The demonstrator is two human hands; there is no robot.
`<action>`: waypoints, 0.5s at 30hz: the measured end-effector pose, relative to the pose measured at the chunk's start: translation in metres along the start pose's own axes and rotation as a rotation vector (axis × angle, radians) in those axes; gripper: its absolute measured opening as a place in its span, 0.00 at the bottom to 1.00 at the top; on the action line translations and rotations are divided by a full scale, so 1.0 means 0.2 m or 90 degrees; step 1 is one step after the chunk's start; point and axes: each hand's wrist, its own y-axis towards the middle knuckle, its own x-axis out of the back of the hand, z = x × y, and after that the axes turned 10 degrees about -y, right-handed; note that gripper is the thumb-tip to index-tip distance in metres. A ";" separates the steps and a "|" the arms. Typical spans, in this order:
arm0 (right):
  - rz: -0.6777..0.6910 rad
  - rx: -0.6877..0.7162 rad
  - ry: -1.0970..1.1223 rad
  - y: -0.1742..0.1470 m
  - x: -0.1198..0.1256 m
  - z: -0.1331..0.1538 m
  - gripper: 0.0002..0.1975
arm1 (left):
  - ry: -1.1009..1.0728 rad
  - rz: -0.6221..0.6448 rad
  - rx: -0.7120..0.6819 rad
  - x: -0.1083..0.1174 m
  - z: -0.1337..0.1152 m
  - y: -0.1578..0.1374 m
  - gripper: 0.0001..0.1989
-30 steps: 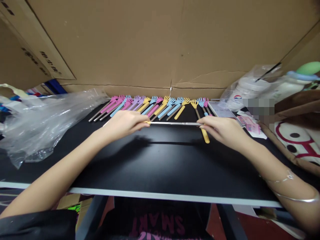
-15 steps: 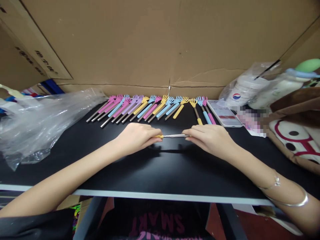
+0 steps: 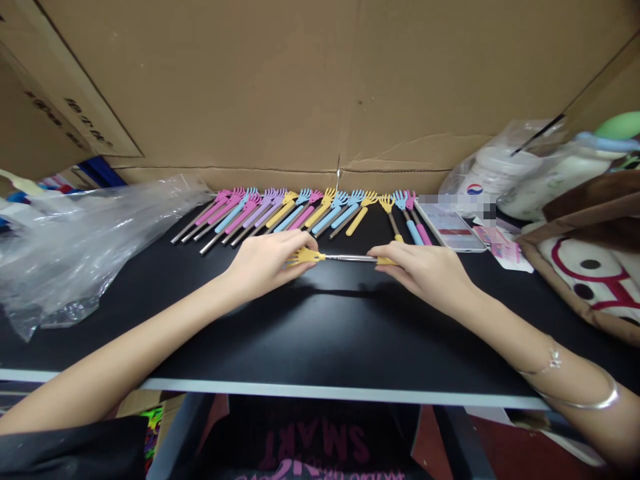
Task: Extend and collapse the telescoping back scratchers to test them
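Between my hands, a yellow back scratcher with a silver metal shaft is held level above the black tabletop. My left hand pinches its yellow claw-shaped head, whose prongs show partly between thumb and fingers. At the other end, my right hand is closed around the yellow grip, most of which the fingers hide. Behind my hands lies a row of pink, blue, purple and yellow back scratchers, heads pointing away from me. A smaller group of back scratchers lies to the right of that row.
A clear plastic bag covers the table's left side. On the right are a phone, pink cards, a bagged white cup, a bottle and a brown cartoon bag. Cardboard walls the back.
Both hands have risen slightly with the back scratcher. Its yellow head now shows more in my left hand, and some of the yellow grip has come into view at my right.
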 end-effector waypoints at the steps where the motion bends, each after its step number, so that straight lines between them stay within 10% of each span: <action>1: 0.007 0.004 -0.001 0.00 0.00 0.00 0.13 | 0.016 0.006 -0.013 0.00 0.00 0.00 0.13; 15: 0.313 -0.152 -0.065 -0.10 0.08 -0.50 0.18 | 0.236 0.188 0.185 0.29 0.34 0.00 0.26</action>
